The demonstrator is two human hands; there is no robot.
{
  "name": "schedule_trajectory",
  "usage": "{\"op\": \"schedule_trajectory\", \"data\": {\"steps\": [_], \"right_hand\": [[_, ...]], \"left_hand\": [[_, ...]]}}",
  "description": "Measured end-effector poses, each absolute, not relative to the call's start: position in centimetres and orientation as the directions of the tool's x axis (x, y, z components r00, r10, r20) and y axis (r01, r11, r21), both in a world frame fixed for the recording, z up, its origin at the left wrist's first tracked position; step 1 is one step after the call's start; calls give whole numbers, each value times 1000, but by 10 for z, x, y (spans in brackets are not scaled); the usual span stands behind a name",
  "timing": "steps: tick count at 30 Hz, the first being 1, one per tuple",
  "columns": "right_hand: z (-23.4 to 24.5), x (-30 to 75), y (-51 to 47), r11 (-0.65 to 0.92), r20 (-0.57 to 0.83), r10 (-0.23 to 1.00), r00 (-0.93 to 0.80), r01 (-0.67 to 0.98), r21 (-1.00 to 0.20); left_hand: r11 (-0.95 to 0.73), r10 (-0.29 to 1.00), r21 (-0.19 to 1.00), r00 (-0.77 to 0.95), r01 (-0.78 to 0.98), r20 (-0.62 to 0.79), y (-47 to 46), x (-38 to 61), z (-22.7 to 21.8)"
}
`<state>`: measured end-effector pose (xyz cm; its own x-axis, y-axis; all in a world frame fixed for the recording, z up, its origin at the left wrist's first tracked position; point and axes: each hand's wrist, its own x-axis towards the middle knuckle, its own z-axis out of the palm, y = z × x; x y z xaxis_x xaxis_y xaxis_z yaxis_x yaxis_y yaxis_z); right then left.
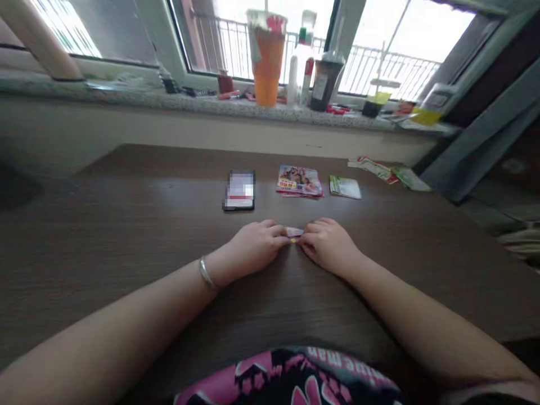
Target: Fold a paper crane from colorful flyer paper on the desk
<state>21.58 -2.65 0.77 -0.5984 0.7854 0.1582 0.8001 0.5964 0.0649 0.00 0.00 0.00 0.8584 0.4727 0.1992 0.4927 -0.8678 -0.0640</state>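
A small piece of paper (294,231) sits at the table (139,247), bridging the two hands. The left hand (259,243) has its fingers closed in a pinch on one end; the right hand (329,243) pinches the other likewise. Uneven finger pressure could crease the paper crookedly, and pulling the hands apart might tear it. Beyond lie a phone (238,192) and some leaflets (299,181), which a forward slip could nudge.

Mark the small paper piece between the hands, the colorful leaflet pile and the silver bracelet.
Paper piece (294,231): head view, on its whitish part.
Leaflet pile (299,180): head view, middle of its top.
Silver bracelet (205,272): head view, on its band.
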Motion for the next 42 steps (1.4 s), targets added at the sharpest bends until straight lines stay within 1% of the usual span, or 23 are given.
{"op": "schedule_trajectory", "data": {"steps": [5, 12, 17, 21, 25, 29, 37, 42], "right_hand": [[7, 218, -26, 584, 160, 801, -576, 812, -2], [14, 219, -27, 558, 92, 829, -552, 827, -73], [14, 220, -28, 555, 102, 830, -548, 828, -76], [14, 218, -28, 568, 120, 820, -560, 821, -51], [14, 218, -28, 565, 118, 822, -556, 824, -52], [15, 218, -29, 553, 113, 831, -545, 832, -53], [16, 217, -30, 552, 106, 832, -544, 831, -72], [15, 216, -31, 547, 117, 836, -537, 831, -98]], "left_hand": [[-869, 470, -67, 859, 491, 201, -4, 0, 4], [-842, 513, -74, 835, 535, 199, -10, 2, 4], [-848, 503, -75, 841, 525, 197, -10, 2, 2], [-848, 506, -83, 846, 523, 169, -8, -1, 2], [-838, 513, -133, 848, 529, 133, -9, -4, 5], [-848, 492, -174, 866, 500, 94, -13, -4, 11], [-843, 516, -190, 856, 504, -19, -16, -3, 17], [-848, 491, -205, 870, 488, 42, -14, -5, 12]]}}
